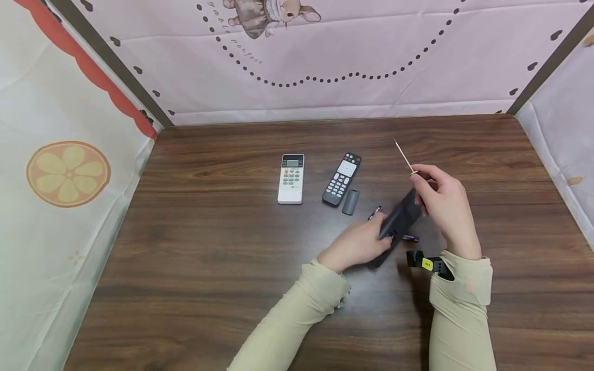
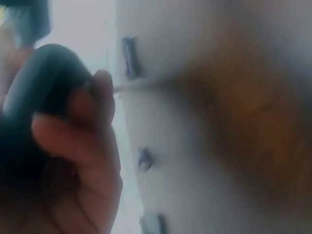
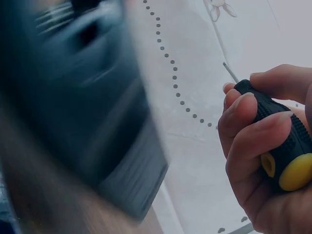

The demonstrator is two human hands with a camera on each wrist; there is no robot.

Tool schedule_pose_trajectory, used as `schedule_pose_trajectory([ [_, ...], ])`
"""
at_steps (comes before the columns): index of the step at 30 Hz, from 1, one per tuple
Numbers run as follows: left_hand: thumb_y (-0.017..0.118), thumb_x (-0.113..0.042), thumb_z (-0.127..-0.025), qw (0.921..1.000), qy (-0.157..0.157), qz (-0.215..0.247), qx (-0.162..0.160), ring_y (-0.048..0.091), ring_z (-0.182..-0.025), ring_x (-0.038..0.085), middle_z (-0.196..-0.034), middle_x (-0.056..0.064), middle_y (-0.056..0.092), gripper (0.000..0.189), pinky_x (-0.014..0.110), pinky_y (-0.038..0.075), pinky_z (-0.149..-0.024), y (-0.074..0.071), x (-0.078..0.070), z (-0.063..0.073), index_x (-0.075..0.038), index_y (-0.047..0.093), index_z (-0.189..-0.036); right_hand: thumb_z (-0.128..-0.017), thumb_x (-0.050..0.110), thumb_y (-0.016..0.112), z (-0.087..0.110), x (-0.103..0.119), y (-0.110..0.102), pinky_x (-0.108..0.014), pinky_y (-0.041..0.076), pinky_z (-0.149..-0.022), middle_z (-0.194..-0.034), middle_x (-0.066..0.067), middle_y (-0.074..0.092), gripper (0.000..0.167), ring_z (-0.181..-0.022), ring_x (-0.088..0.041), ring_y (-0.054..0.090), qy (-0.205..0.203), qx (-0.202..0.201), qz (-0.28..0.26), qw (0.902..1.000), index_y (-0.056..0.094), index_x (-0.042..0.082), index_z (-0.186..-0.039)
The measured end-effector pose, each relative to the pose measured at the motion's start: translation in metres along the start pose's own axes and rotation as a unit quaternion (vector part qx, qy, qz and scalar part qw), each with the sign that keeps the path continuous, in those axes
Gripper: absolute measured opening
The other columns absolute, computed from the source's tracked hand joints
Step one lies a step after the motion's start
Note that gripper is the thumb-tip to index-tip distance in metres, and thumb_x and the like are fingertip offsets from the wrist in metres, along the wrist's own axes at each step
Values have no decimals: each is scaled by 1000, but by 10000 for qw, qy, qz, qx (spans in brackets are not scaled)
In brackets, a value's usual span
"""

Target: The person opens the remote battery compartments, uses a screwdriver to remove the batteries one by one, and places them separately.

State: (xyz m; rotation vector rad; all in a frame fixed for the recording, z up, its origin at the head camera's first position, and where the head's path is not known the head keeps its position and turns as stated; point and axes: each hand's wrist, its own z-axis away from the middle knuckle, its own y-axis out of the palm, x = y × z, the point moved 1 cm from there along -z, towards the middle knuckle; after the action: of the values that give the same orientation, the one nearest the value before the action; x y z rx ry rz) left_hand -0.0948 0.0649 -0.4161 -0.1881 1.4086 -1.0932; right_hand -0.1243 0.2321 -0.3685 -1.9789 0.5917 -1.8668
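Observation:
My left hand [image 1: 355,245] holds a long black remote control [image 1: 399,221] above the table, tilted up to the right. In the right wrist view this remote [image 3: 92,112] is blurred and close to the camera. My right hand [image 1: 443,203] grips a screwdriver [image 3: 273,117] with a black and yellow handle. The screwdriver's thin metal shaft [image 1: 402,155] points away from me, up and to the left. It stands apart from the remote's far end. Two small purple batteries lie on the table: one battery [image 1: 375,212] beyond my left fingers, another battery [image 1: 411,238] right of the remote.
On the wooden table [image 1: 209,232], a white remote control [image 1: 291,180] lies at the centre back. Right of it are a black remote with buttons [image 1: 342,179] and a small dark battery cover [image 1: 350,202]. A printed cloth [image 1: 325,56] hangs behind the table.

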Motion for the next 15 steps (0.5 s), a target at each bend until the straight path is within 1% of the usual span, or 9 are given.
schedule_pose_trajectory([
  [2,57,-26,-85,9998,-38,-90,186,53,-57,6,-79,-4,56,35,21,43,-48,7,-3,2,-16,44,-117,-90,40,47,1,1,0,-30,42,-39,-70,-12,52,35,-45,-23,47,9,-6,16,10000,55,20,-118],
  [4,57,-24,-86,9991,-185,-16,370,54,-50,6,-75,-3,55,35,20,44,-43,13,-7,3,-15,43,-116,-90,40,47,1,1,-1,-30,42,-39,-69,-12,52,35,-45,-24,47,29,-5,23,10000,55,20,-118],
  [7,57,-22,-86,9977,-412,155,523,53,-40,9,-72,0,54,34,21,44,-36,19,-12,4,-14,42,-116,-90,40,47,1,0,-1,-31,42,-40,-69,-12,52,35,-46,-25,47,52,17,-10,10000,55,19,-118],
  [10,56,-21,-87,9968,-560,145,543,53,-37,10,-70,1,54,30,21,43,-33,21,-15,4,-14,41,-112,-90,39,48,1,-1,-1,-31,43,-40,-69,-12,52,36,-46,-23,47,71,25,-78,9999,54,19,-119],
  [13,54,-22,-88,9966,-646,114,495,53,-37,10,-68,1,54,26,21,43,-34,22,-17,2,-13,39,-107,-90,39,48,1,-3,-1,-31,42,-40,-69,-12,52,36,-46,-22,47,71,2,-134,9999,55,18,-119],
  [15,53,-21,-87,9961,-754,179,432,54,-37,11,-67,2,54,25,23,44,-35,22,-17,0,-12,38,-106,-90,39,48,1,-3,-2,-32,43,-40,-69,-12,53,35,-46,-22,47,66,-29,-134,9999,55,19,-118],
])
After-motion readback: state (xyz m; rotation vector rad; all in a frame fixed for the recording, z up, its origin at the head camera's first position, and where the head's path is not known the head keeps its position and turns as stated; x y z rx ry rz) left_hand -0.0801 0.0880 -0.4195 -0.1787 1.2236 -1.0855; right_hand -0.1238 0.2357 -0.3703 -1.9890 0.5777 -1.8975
